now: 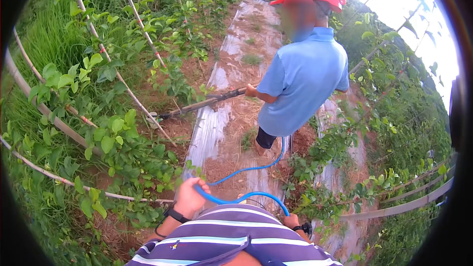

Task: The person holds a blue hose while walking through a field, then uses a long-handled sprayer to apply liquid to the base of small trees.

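A blue hose (241,200) runs across the front of my striped shirt, between my two hands. My left hand (190,196) is closed around it near its bend, with a black band on the wrist. At the lower right my right hand (291,220) is at the hose's other side, fingers wrapped on it and partly hidden by the shirt. From my left side the hose curves forward along the ground to a person in a blue shirt (305,81) and red cap. That person's hand (251,90) grips a long dark pole (202,102) pointing left toward the plants.
Leafy plants (116,133) tied to slanted stakes (111,64) line the left side. More plants (340,162) and a curved pole (409,204) stand at the right. Between them runs a dirt path with torn plastic sheeting (209,133) and dry straw.
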Demonstrator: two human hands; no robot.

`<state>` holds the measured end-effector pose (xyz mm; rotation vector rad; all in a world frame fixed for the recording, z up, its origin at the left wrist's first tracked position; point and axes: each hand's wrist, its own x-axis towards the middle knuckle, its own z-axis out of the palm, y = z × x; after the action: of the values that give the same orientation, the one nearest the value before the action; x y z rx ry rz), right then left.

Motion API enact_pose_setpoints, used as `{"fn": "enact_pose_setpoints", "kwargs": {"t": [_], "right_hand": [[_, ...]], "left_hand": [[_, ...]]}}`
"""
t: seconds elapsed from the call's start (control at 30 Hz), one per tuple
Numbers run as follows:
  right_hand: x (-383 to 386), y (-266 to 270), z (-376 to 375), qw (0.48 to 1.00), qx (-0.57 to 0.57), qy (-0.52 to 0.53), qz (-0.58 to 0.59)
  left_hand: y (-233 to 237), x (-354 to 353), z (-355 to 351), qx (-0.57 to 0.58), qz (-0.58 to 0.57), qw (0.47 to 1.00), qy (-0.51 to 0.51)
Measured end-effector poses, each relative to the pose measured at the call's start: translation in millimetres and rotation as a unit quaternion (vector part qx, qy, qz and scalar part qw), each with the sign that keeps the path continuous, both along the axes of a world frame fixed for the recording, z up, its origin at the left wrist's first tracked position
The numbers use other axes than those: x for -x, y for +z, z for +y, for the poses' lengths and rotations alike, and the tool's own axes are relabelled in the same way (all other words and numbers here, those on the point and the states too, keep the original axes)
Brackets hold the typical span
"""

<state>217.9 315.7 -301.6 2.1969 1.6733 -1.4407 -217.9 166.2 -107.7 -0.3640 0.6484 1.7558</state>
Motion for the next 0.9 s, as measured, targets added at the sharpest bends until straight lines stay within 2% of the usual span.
{"fn": "enact_pose_setpoints", "kwargs": {"t": [0.03,0.2,0.27,0.33,0.5,0.6,0.73,0.77,0.87,0.9], "right_hand": [[4,13,-3,1.000,0.011,-0.004,-0.008],[0,-15,6,0.998,-0.040,0.032,-0.025],[7,4,5,1.000,0.019,-0.014,-0.008],[-11,-46,12,0.999,-0.012,0.041,-0.025],[2,-8,9,1.000,-0.005,0.018,0.018],[5,-4,10,0.999,-0.012,0.008,0.038],[6,-2,12,1.000,-0.007,0.025,0.011],[12,13,11,0.999,-0.008,0.033,0.001],[-2,-13,13,0.998,-0.031,0.047,-0.019],[0,-2,12,0.998,-0.030,0.048,-0.020]], "left_hand": [[-4,1,0,-0.002,-0.005,1.000,-0.004],[1,-1,3,0.003,-0.008,1.000,0.007],[0,-2,4,-0.001,-0.019,1.000,0.002],[13,-5,8,0.008,-0.012,1.000,0.002],[12,-7,10,0.012,-0.009,1.000,-0.002],[11,-9,13,0.023,-0.017,1.000,0.007],[11,-10,13,0.027,-0.014,1.000,0.005],[8,-9,14,0.027,-0.018,0.999,0.003],[4,-11,15,0.031,-0.024,0.999,0.002],[3,-11,17,0.035,-0.024,0.999,0.004]]}}
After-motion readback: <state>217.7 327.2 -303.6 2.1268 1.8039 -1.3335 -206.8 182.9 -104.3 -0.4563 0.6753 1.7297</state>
